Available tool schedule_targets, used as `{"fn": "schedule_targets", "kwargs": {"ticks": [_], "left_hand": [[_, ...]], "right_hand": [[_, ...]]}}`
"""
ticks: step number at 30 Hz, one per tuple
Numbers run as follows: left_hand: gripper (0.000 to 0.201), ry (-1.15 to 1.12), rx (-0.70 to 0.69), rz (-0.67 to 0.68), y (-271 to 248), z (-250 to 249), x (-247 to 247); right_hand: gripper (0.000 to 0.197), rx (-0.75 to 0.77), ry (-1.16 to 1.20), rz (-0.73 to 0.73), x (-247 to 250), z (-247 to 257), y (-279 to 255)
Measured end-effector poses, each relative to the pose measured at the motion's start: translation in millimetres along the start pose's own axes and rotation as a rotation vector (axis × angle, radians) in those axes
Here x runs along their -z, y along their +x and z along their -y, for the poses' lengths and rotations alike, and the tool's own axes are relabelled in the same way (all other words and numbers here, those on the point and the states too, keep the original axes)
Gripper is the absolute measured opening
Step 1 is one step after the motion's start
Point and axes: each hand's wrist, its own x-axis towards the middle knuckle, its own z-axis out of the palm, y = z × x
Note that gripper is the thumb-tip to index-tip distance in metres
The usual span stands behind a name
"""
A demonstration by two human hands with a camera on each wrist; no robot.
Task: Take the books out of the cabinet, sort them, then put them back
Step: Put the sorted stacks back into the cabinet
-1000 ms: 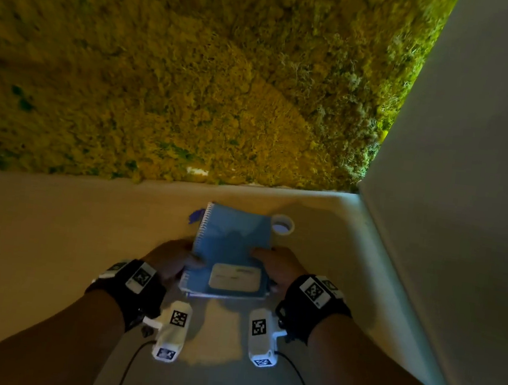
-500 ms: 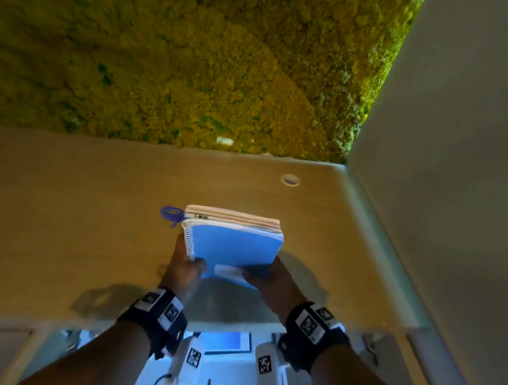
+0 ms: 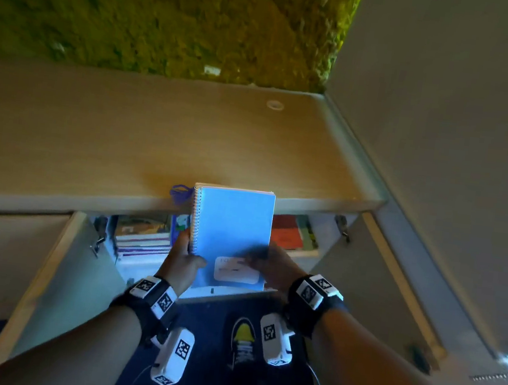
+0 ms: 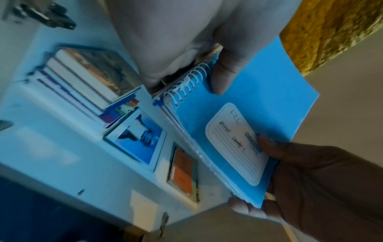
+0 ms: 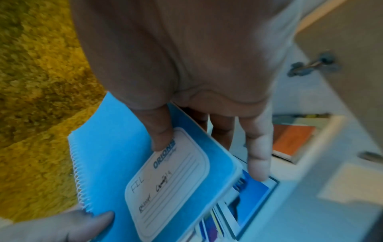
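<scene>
A stack of notebooks topped by a blue spiral notebook (image 3: 232, 225) (image 4: 254, 104) (image 5: 116, 147) with a white label is held upright in front of the open cabinet (image 3: 324, 232). My left hand (image 3: 184, 258) (image 4: 217, 77) grips its spiral edge, thumb on the cover. My right hand (image 3: 269, 265) (image 5: 163, 140) pinches the lower right corner, thumb on the label, fingers behind. Inside the cabinet lie a pile of books (image 3: 143, 236) (image 4: 82, 78) at left, a blue-covered book (image 4: 138, 139) in the middle and an orange book (image 3: 287, 232) (image 5: 294, 140) at right.
The wooden cabinet top (image 3: 164, 137) runs across, with a small white ring (image 3: 275, 105) near its back. Both cabinet doors (image 3: 56, 280) (image 3: 372, 285) stand open. A mossy green wall (image 3: 159, 13) is behind, a plain wall (image 3: 444, 119) to the right. My shoe (image 3: 242, 339) is on dark floor.
Both hands have lifted the notebook stack off the cabinet top and drawn it back and down to the open cabinet front, tilting it upright. The view dropped to show the shelf.
</scene>
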Motion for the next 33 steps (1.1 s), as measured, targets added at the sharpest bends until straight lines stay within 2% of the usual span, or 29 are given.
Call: {"fn": "schedule_targets", "kwargs": {"ticks": [6,8,12,15,16,18,20,23,26,33], "left_hand": [[0.059,0.163,0.206,0.141,5.4,58.1,-6.5],[0.056,0.204,0.223,0.172,20.2,72.8,-14.9],[0.047,0.346,0.159,0.203,77.5,97.1,-38.0],[0.052,0.37,0.101,0.19,128.4,105.4,-61.3],[0.057,0.338,0.092,0.225,145.7,106.7,-68.9],[0.084,0.339,0.039,0.287,183.1,116.8,-78.4],[0.103,0.489,-0.035,0.328,224.5,127.5,-86.2],[0.093,0.66,-0.169,0.261,280.0,141.7,-102.6],[0.084,0.819,-0.284,0.16,333.8,153.4,-116.4],[0.083,0.858,-0.408,0.032,431.4,170.2,-140.3]], "right_hand": [[0.022,-0.403,0.426,0.041,-22.6,-62.7,-18.1],[0.028,-0.556,0.482,0.088,-19.4,-85.8,-6.6],[0.018,-0.648,0.55,0.033,-5.5,-127.2,43.8],[0.014,-0.607,0.575,-0.057,11.0,-151.6,96.9],[0.016,-0.585,0.567,-0.071,18.9,-155.6,114.8],[0.019,-0.521,0.535,-0.078,34.4,-170.4,153.6],[0.012,-0.428,0.516,-0.114,51.7,-183.5,193.3],[0.014,-0.299,0.531,-0.148,68.2,-207.8,253.2],[0.04,-0.205,0.557,-0.19,78.9,-230.4,303.8],[0.018,-0.083,0.345,-0.212,117.7,-258.8,398.3]]}}
